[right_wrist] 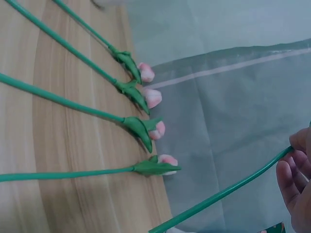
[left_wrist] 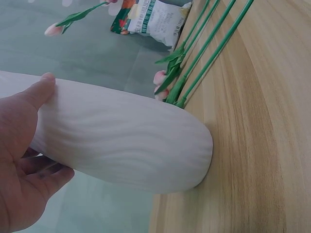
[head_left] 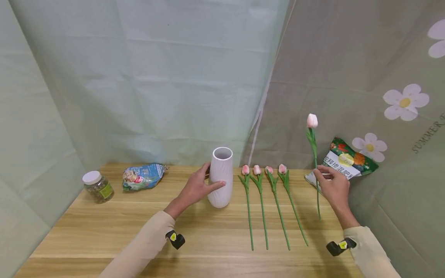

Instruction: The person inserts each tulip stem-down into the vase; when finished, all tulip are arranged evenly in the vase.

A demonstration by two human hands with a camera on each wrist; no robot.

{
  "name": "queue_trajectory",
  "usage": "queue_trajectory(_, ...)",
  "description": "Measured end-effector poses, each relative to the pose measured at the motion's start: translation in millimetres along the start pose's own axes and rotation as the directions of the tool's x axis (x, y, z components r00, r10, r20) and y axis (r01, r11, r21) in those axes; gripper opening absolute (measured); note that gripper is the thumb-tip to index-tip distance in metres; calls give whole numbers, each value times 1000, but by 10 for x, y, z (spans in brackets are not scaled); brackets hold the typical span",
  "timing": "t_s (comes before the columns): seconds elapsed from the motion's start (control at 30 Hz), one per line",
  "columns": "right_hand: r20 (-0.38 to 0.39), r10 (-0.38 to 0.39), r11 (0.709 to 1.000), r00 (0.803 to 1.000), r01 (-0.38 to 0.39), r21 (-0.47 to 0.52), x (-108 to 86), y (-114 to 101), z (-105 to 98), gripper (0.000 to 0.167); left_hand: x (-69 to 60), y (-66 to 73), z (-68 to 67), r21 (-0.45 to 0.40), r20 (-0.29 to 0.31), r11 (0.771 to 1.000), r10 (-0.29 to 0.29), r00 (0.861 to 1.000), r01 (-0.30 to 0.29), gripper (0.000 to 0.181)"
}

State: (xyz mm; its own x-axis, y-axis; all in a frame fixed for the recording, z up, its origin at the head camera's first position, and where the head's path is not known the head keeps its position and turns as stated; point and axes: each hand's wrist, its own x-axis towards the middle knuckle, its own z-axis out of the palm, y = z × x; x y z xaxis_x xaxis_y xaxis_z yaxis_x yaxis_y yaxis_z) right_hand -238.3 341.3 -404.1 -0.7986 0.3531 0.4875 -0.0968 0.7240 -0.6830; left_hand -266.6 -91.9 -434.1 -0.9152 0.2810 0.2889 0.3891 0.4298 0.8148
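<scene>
In the right grip (head_left: 333, 185) we see the green stem of a pink-and-white artificial tulip (head_left: 312, 142) pinched, blossom up, well right of the vase. The left grip (head_left: 197, 186) curls round that tall white ridged vase (head_left: 222, 166), upright on the wood-grain desk (head_left: 208, 239). Just right of the vase lie four matching pink tulips (head_left: 257, 181); farther right, we find a green-and-white bag (head_left: 351, 162) with large Chinese characters, then grey flowered cloth (head_left: 347, 58) reading "SUMMER". Left of the vase are a blue printed pouch (head_left: 142, 177) and a white-lidded clear jar (head_left: 99, 188), its yellow-green label too small for us to read.
</scene>
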Motion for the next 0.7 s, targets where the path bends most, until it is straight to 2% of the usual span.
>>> queue_trajectory(0.4,1,-4,994,1000,4,105,54,-214,40,32,-1,-5,-3,-9,2,1000,9,1000,-9,84)
queue_trajectory(0.7,-7,-17,977,1000,18,214,89,-383,86,31,-3,0,-8,-3,6,1000,3,1000,-3,83)
